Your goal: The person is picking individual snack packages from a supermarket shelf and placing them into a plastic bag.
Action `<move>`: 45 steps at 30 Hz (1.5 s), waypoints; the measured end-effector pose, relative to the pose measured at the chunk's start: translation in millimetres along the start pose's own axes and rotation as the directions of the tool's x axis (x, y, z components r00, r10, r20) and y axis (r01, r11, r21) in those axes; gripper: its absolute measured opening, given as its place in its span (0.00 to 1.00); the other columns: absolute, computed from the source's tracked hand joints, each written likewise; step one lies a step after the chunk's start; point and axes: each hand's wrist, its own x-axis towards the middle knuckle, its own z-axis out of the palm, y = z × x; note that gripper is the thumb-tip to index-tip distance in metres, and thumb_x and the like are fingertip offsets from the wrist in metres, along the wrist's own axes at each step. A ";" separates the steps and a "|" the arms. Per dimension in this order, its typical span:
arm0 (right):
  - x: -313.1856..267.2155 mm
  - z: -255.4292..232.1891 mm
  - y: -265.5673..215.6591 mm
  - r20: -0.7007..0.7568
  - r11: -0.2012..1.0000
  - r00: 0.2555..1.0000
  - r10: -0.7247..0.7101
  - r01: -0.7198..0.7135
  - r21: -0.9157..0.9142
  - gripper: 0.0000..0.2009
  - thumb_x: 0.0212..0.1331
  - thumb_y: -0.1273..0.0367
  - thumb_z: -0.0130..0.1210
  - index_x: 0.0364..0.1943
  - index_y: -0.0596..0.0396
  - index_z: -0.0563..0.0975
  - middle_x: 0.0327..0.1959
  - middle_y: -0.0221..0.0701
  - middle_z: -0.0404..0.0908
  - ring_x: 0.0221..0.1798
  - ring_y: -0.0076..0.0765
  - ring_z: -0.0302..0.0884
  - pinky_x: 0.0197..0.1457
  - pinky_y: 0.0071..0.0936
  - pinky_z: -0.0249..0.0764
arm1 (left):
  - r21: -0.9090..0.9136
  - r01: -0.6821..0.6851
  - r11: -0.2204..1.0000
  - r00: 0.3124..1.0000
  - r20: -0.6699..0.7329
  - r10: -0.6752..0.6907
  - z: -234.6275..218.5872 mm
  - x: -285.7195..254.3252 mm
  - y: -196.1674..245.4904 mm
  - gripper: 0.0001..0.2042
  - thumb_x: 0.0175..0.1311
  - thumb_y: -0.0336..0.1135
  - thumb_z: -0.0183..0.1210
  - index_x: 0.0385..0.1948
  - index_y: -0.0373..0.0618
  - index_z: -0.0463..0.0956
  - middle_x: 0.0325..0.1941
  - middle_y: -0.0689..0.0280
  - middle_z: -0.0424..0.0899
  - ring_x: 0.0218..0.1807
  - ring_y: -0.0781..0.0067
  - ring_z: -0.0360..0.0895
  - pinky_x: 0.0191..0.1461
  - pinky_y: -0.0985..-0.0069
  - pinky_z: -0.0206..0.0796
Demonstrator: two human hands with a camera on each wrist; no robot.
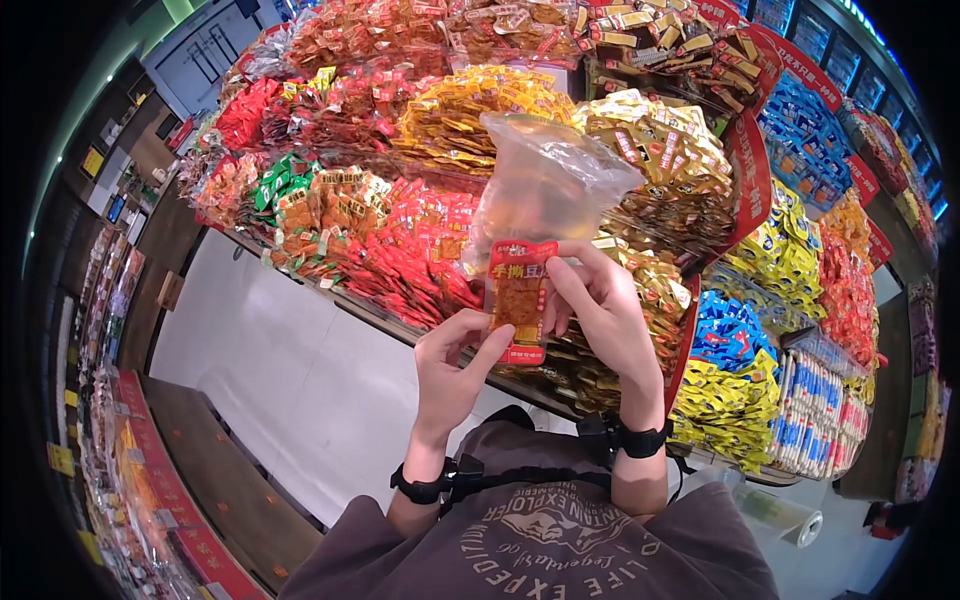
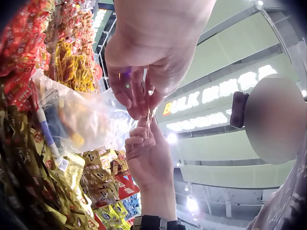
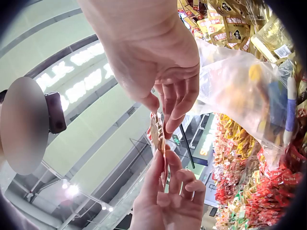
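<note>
A small red snack packet (image 1: 518, 300) with a clear window over brown food is held upright before the chest, its printed front toward the head camera. My left hand (image 1: 455, 375) pinches its lower left edge between thumb and fingers. At the upper right edge, the thumb and fingers of my right hand (image 1: 605, 315) grip it too. Seen from the right wrist, the packet (image 3: 158, 132) is edge-on between both hands. Just beyond it is a clear plastic bag (image 1: 545, 175) with blurred colourful items inside, resting against the snack piles.
Heaped bins of wrapped snacks fill the stand ahead, with red packets (image 1: 410, 280), yellow packets (image 1: 470, 110) and gold packets (image 1: 655, 140). Blue packets (image 1: 730, 330) and yellow ones lie to the right. A low dark shelf (image 1: 230, 470) stands at the left, beside pale floor (image 1: 290, 350).
</note>
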 end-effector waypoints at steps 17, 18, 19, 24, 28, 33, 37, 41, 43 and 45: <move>1.8 -10.6 0.2 -0.057 0.999 0.998 0.003 -0.006 -0.036 0.13 0.69 0.66 0.49 0.47 0.62 0.74 0.19 0.27 0.77 0.20 0.18 0.76 0.23 0.18 0.69 | 0.012 -0.012 1.000 0.999 0.043 0.012 8.0 10.2 -1.1 0.04 0.62 0.24 0.60 0.29 0.35 0.75 0.26 0.73 0.75 0.29 0.88 0.72 0.34 0.86 0.64; 2.2 -10.5 0.4 -0.060 0.999 0.998 0.004 -0.006 -0.032 0.13 0.69 0.66 0.49 0.47 0.62 0.74 0.19 0.27 0.77 0.20 0.18 0.75 0.23 0.18 0.69 | 0.012 -0.012 1.000 0.999 0.042 0.012 8.2 10.6 -1.6 0.04 0.62 0.24 0.60 0.29 0.35 0.75 0.26 0.73 0.75 0.29 0.88 0.72 0.34 0.86 0.64; 2.7 -10.2 0.5 -0.063 1.000 0.998 0.005 -0.007 -0.029 0.13 0.69 0.66 0.49 0.47 0.62 0.74 0.19 0.27 0.78 0.20 0.18 0.75 0.23 0.18 0.69 | 0.004 -0.022 1.000 0.999 0.042 0.022 8.4 11.2 -2.2 0.04 0.62 0.24 0.60 0.29 0.34 0.75 0.25 0.73 0.75 0.29 0.88 0.72 0.34 0.87 0.64; 4.9 -9.9 -1.6 -0.056 0.998 0.998 -0.010 0.007 -0.056 0.13 0.68 0.66 0.49 0.47 0.62 0.73 0.20 0.28 0.78 0.20 0.18 0.76 0.23 0.18 0.69 | -0.026 -0.033 0.999 0.999 0.033 0.034 8.2 12.6 -2.6 0.03 0.62 0.24 0.59 0.31 0.34 0.75 0.27 0.72 0.77 0.31 0.88 0.73 0.36 0.86 0.66; 5.2 -10.8 -1.1 -0.047 0.999 0.999 0.002 -0.004 -0.051 0.12 0.67 0.66 0.51 0.47 0.61 0.73 0.21 0.28 0.79 0.20 0.18 0.76 0.23 0.18 0.69 | -0.051 -0.022 0.998 1.000 -0.018 0.021 9.5 13.3 -3.2 0.05 0.63 0.24 0.59 0.36 0.32 0.77 0.32 0.69 0.81 0.34 0.87 0.76 0.39 0.86 0.68; 6.3 -4.7 -1.0 -0.155 0.995 0.985 -0.078 0.066 -0.077 0.12 0.61 0.70 0.57 0.46 0.60 0.73 0.24 0.28 0.80 0.23 0.16 0.76 0.24 0.16 0.69 | -0.042 -0.018 0.999 0.999 -0.047 0.016 10.7 15.0 -3.2 0.07 0.63 0.24 0.59 0.40 0.31 0.78 0.33 0.68 0.82 0.35 0.86 0.77 0.39 0.86 0.69; 8.7 -10.8 5.2 -0.258 0.947 0.933 -0.250 0.180 -0.265 0.13 0.55 0.73 0.63 0.44 0.58 0.75 0.28 0.28 0.82 0.25 0.13 0.74 0.24 0.13 0.65 | -0.070 -0.031 0.997 0.992 -0.125 0.022 10.3 16.3 -5.1 0.08 0.63 0.24 0.59 0.42 0.31 0.78 0.34 0.68 0.83 0.35 0.87 0.77 0.39 0.87 0.70; 5.3 -7.6 1.7 -0.166 0.959 0.970 -0.177 0.132 -0.252 0.12 0.54 0.72 0.64 0.42 0.59 0.79 0.30 0.30 0.83 0.28 0.15 0.77 0.26 0.14 0.68 | 0.027 -0.087 0.996 0.974 -0.208 0.090 8.4 16.6 -9.6 0.09 0.61 0.23 0.61 0.41 0.32 0.80 0.36 0.66 0.84 0.36 0.83 0.79 0.42 0.84 0.71; 6.5 0.5 1.6 -0.128 0.955 0.969 -0.213 0.179 -0.238 0.14 0.54 0.72 0.64 0.44 0.60 0.78 0.32 0.31 0.83 0.30 0.18 0.79 0.27 0.16 0.71 | 0.193 -0.226 0.955 0.947 -0.185 0.261 12.1 20.6 -5.5 0.10 0.59 0.23 0.62 0.41 0.33 0.81 0.38 0.64 0.84 0.37 0.80 0.79 0.44 0.82 0.71; 5.6 5.1 -1.4 -0.058 0.943 0.966 -0.253 0.233 -0.237 0.17 0.54 0.71 0.63 0.48 0.62 0.76 0.36 0.37 0.84 0.36 0.27 0.83 0.33 0.21 0.78 | 0.360 -0.308 0.880 0.920 -0.123 0.372 13.8 19.2 -0.5 0.14 0.51 0.22 0.66 0.43 0.39 0.83 0.47 0.60 0.83 0.43 0.72 0.80 0.49 0.78 0.72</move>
